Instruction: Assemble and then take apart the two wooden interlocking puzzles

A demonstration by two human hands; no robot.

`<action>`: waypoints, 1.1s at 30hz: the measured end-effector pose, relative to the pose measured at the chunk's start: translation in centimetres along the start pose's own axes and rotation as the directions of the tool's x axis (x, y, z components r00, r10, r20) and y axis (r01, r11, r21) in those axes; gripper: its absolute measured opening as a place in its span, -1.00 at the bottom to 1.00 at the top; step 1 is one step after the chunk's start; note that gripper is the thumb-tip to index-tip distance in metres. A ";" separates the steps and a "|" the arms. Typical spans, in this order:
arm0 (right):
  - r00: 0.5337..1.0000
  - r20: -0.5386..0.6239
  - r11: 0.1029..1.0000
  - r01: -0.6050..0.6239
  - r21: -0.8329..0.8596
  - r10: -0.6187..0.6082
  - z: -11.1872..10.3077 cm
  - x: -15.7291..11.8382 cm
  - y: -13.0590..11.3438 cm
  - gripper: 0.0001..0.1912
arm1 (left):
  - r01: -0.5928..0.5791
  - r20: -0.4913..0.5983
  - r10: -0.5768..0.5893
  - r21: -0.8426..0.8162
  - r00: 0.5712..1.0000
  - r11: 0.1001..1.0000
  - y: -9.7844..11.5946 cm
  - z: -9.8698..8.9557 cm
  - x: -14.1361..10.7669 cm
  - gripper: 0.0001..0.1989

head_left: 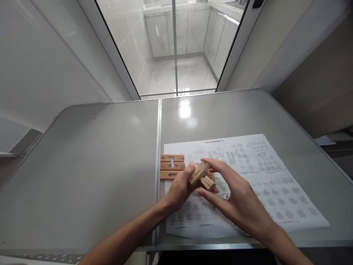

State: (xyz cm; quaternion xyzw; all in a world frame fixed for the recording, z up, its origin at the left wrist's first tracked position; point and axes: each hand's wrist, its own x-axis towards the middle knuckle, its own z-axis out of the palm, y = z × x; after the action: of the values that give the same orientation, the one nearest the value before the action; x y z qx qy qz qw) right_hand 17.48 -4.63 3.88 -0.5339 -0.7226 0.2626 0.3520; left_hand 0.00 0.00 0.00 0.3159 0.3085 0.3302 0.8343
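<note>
Both hands at the wooden blocks, right over the printed sheet!

And here we are, over the printed sheet (pixel 311 217), its left half to be exact, where the interlocked wooden blocks (pixel 199 173) sit up in my grasp. My left hand (pixel 178 189) has them firmly, closed at their left side, thumb pressed along the near piece. My right hand (pixel 242 195) comes in from the sheet's right side, about half open and curved: index fingertip up against the top end of the blocks, thumb lower down and well spread from it, close by the bottom piece. Whether the fingers tucked behind bear on the wood, I cannot tell; the blocks hide them.

Look at those pieces! One bar slants upward, another juts out low on the right with a dark stroke on its face, and both are tilted over the sheet.

Across to the sheet's left edge, and there lie three wooden bars (pixel 180 166), side by side, straddling that edge, each with cut-outs and dark marks on the upper ones. Just left of the sheet runs a metal strip (pixel 159 147) dividing the grey worktop (pixel 96 165). The sheet itself is covered in rows of small diagrams, too fine to read from here. Beyond its far edge, a bright reflection (pixel 184 109) gleams, and farther back stand pale cabinets (pixel 179 33) behind glass.
</note>
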 end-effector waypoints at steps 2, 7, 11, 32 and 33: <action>0.999 0.006 0.999 -0.033 0.012 0.032 -0.3 -0.1 0.0 -0.39 | 0.009 0.016 -0.009 -0.017 1.000 1.000 0.2 0.0 0.1 -0.41; 0.998 0.023 0.998 -0.053 0.023 0.053 -1.0 -0.3 0.1 -0.44 | 0.012 0.067 -0.012 0.001 0.998 1.000 0.1 -0.3 0.1 -0.41; 0.999 0.029 0.999 -0.044 0.030 0.043 -1.2 -0.3 0.2 -0.44 | 0.019 0.044 -0.017 -0.042 0.999 0.999 -0.2 -0.5 0.1 -0.44; 0.970 0.101 0.961 -0.199 -0.194 0.221 -0.2 -1.7 5.1 -0.40 | -0.171 -0.124 0.168 -0.019 0.978 0.985 0.6 -0.3 0.5 -0.45; 0.965 0.098 0.958 -0.221 -0.185 0.242 -0.1 -1.6 5.2 -0.40 | -0.174 -0.132 0.173 0.005 0.976 0.985 0.5 -0.3 0.6 -0.47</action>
State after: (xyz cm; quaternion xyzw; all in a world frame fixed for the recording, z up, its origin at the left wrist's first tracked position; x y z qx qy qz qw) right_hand 20.92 -4.63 -0.34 -0.6265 -0.6950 0.2700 0.2272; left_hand -0.07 0.82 0.06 0.3164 0.3332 0.4229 0.7810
